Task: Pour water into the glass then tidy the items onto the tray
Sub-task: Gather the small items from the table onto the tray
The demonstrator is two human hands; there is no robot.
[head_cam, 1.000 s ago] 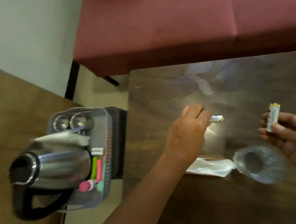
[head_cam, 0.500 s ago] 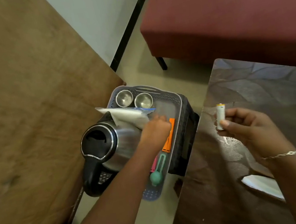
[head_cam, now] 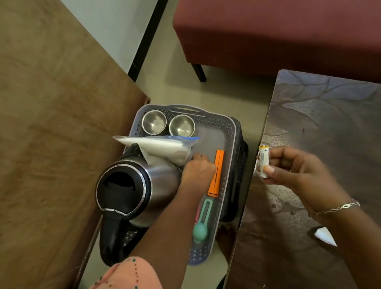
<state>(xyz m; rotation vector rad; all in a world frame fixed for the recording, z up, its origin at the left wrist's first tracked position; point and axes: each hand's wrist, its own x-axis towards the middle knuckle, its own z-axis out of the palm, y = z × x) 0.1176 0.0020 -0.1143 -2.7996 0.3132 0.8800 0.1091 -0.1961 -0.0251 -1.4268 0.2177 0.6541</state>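
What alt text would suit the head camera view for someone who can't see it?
The person's left hand reaches into a grey tray holding a steel kettle, two steel cups and a plastic bag, while the right hand pinches a battery.

The grey tray sits on a low black stand above the tiled floor. Right of the tray, a dark glossy table carries water droplets and a white scrap near its front edge. Left of the tray stands a brown wooden table.
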